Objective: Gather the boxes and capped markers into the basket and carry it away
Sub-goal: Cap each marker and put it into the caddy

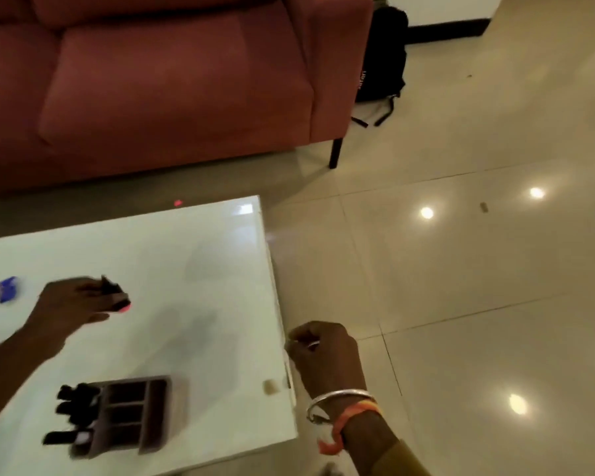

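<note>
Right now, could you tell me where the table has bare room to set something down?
The table is bare from its far edge to the right edge. It is crowded near the left hand and around the basket.

The left hand (73,304) reaches forward, arm extended, fingers curled around something small and dark, motion-blurred; the right hand (323,352) hangs loosely fisted, palm down, knuckles forward; its wrist carries bangles; forearm angled inward.
</note>
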